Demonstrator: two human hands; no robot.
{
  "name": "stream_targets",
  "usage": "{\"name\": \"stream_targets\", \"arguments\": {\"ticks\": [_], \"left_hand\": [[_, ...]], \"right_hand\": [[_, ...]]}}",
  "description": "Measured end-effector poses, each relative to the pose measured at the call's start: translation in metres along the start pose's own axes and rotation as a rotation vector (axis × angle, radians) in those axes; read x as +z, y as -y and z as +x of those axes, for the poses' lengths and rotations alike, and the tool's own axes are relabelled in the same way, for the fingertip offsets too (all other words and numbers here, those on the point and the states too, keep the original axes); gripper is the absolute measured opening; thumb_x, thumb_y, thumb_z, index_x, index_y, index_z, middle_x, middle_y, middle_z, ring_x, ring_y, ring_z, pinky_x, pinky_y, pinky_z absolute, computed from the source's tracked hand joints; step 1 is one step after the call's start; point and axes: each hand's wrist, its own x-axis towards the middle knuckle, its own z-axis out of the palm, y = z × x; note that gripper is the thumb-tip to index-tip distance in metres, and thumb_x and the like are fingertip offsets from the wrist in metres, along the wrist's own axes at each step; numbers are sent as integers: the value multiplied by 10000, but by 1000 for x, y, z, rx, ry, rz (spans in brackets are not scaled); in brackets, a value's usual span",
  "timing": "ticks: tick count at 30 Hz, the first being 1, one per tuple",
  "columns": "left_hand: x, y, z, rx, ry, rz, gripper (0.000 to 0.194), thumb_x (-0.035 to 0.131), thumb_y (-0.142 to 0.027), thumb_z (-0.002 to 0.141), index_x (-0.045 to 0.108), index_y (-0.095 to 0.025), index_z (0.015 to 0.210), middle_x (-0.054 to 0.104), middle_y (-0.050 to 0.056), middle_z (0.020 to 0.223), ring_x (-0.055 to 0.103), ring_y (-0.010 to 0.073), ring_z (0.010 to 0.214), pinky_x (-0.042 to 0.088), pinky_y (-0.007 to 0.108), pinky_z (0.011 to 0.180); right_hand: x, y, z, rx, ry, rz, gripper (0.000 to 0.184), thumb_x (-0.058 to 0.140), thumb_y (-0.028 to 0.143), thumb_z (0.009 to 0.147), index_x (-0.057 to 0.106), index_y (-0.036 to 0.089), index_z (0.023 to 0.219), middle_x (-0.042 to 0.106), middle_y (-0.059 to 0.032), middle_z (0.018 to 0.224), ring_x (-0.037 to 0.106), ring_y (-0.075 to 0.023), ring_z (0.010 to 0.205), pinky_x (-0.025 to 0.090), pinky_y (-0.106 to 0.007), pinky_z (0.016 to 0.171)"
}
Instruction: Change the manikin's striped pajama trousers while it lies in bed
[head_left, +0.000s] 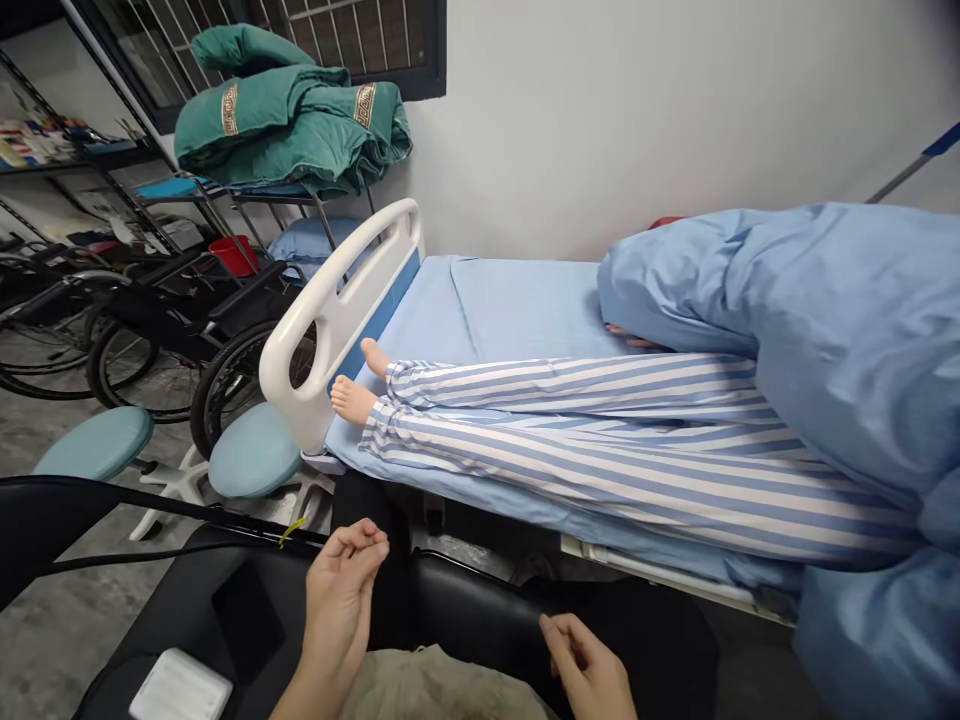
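Note:
My left hand [339, 610] is raised at the lower middle with its fingers loosely curled and apart, holding nothing. It is nearest a black padded surface [480, 600] and a thin black strap with a yellow tag [292, 532]. My right hand [589, 665] rests low at the bottom right, its fingers slightly curled around nothing. Beyond both hands, a figure in blue-and-white striped trousers [600, 450] lies on a bed with a pale blue sheet [525, 300]. Its bare feet [354, 400] point toward a white footboard [330, 320]. A blue quilt [825, 330] hides its upper body.
Two round teal stools [253, 450] stand left of the bed, with a black wheelchair [202, 320] behind them. Green folded quilts [289, 120] lie on a metal rack [247, 195] by a barred window. A white wall [525, 120] runs behind the bed.

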Motion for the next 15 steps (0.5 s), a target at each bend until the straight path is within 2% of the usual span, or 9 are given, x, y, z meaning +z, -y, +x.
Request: {"name": "stream_targets", "arguments": {"ticks": [4,7,9,11,13,15], "left_hand": [[-28,2,21,81,-140,66,387,855,-153,425,507,-141,593,614,-12,820,604,74,771,516,159,743],[-47,8,35,108,-187,119,386,859,-186,423,512,-143,587,635,-3,830,598,83,846,497,155,795],[-56,15,43,92,-181,173,378,858,-217,426,541,-147,620,649,8,835,597,94,851,494,157,771],[-62,25,51,62,-171,244,383,848,-267,445,584,-153,698,651,6,777,597,97,770,495,171,697],[-66,37,61,47,-146,327,395,816,-332,496,610,-154,781,645,1,710,586,102,682,489,200,654],[-69,51,73,80,-92,432,368,754,-382,569,619,-152,823,647,10,690,589,124,666,488,241,673]], "right_hand": [[9,-4,8,-20,14,7,474,450,610,788,498,179,598,413,14,522,409,-123,520,346,-215,516],[15,-8,13,-45,10,11,460,461,589,787,493,180,579,417,15,508,411,-122,508,355,-215,506],[16,-14,16,-58,-5,6,441,472,566,782,502,183,566,434,11,497,425,-124,495,367,-215,492],[15,-21,19,-60,-35,12,376,504,532,758,579,186,633,505,-1,514,483,-138,499,404,-218,496],[11,-28,25,-59,-72,34,331,550,499,712,655,189,760,610,-27,607,568,-161,557,458,-225,533],[5,-27,29,-60,-82,55,333,588,490,673,681,189,783,663,-49,693,616,-180,612,491,-229,560]]}}
